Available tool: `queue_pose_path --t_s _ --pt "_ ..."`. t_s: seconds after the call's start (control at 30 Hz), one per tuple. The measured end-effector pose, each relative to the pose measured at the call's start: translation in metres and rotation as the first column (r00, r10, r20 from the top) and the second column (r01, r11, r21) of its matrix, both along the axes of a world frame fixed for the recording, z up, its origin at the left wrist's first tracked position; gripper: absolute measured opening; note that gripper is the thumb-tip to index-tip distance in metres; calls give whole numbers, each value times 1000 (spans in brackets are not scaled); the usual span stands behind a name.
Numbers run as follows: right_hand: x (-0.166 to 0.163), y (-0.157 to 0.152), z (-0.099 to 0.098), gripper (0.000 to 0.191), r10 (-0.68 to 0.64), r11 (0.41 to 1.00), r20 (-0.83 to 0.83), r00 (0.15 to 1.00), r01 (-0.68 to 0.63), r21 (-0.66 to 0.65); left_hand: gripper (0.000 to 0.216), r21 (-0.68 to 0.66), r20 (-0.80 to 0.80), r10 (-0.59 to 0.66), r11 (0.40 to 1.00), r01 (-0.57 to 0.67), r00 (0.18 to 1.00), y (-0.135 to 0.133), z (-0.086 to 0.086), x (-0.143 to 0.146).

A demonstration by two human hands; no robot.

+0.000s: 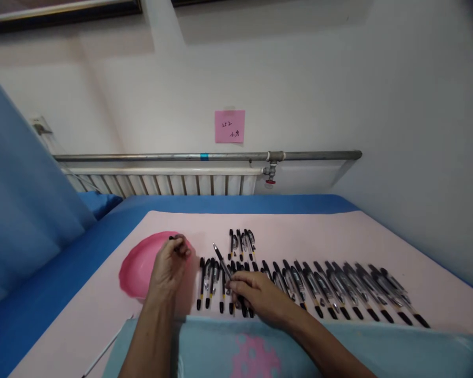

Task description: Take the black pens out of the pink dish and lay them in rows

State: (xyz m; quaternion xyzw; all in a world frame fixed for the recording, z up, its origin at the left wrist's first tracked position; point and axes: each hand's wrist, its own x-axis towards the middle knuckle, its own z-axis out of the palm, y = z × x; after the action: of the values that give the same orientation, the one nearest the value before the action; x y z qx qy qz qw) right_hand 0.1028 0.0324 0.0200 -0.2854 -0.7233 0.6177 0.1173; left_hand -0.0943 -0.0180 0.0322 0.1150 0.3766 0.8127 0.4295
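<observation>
My right hand (pixel 256 294) grips a pen (pixel 223 262) over the left part of the row, its bare metal point tilted up and to the left. Fingers curled, my left hand (pixel 171 260) is raised over the right rim of a pink scalloped bowl (pixel 132 262). It pinches a small black piece, mostly hidden by the fingers. Below and right of my hands, many black-ended clear pens (pixel 327 289) lie side by side in a long row, with small clear parts and clips among them. A shorter group of pens (pixel 241 245) lies behind that row.
Pink sheeting (pixel 299 231) covers the blue table surface (pixel 236 202). A light blue cloth (pixel 208 346) with a pink pattern lies along the near edge. Behind are a radiator (pixel 161 184), a pipe (pixel 150 157) and a pink note (pixel 229 126). A blue curtain (pixel 19 210) hangs left.
</observation>
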Motion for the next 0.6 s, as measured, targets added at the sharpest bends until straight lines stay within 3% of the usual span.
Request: queue_pose_path --t_s 0.07,0.13,0.2,0.37,0.53,0.6 --pt "1 3 1 20 -6 1000 -20 1000 5 -28 11 -48 -49 -198 980 195 979 2 -2 8" --pt "1 4 3 20 18 998 -23 1000 -20 -65 28 -116 -95 -385 920 374 918 6 -5 20" --pt "0 4 4 20 47 992 -14 999 -48 -113 34 -149 -116 -457 886 439 882 9 -7 29" --pt "-3 3 2 16 70 959 -12 997 -71 -273 28 -126 -118 -410 910 396 904 10 -10 29" --pt "-5 3 -1 18 -121 964 -90 988 96 -250 25 -74 -63 -294 954 289 954 10 -9 29" --pt "-4 2 0 19 -119 943 -154 981 63 -327 26 -46 -23 -260 965 259 965 11 -8 29"
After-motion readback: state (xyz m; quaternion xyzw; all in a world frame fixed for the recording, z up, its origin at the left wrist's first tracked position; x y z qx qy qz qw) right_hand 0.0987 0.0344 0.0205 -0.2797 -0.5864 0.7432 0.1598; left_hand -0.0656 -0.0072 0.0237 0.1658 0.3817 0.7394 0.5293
